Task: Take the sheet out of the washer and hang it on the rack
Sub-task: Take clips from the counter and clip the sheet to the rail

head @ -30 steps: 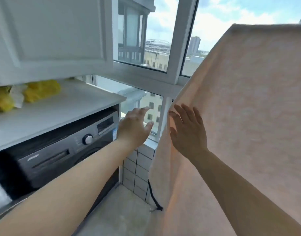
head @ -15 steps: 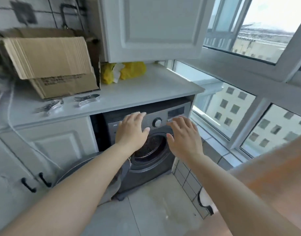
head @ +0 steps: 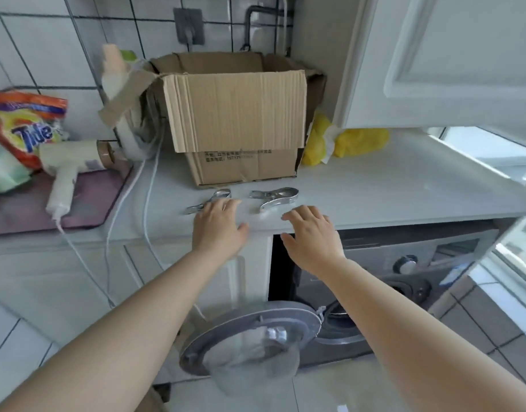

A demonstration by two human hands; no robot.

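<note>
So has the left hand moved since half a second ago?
Yes. The left hand went up from in front of the washer to the countertop, its fingers now beside a metal clip.

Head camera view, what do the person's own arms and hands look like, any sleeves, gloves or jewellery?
Both arms are bare from the frame's lower edge to the fingertips: no sleeves show. The left hand and the right hand wear no gloves, and no rings, watch or bracelet are visible on the fingers or wrists. The nails look short and unpainted, though the picture is slightly blurred. No markings show on either forearm.
</note>
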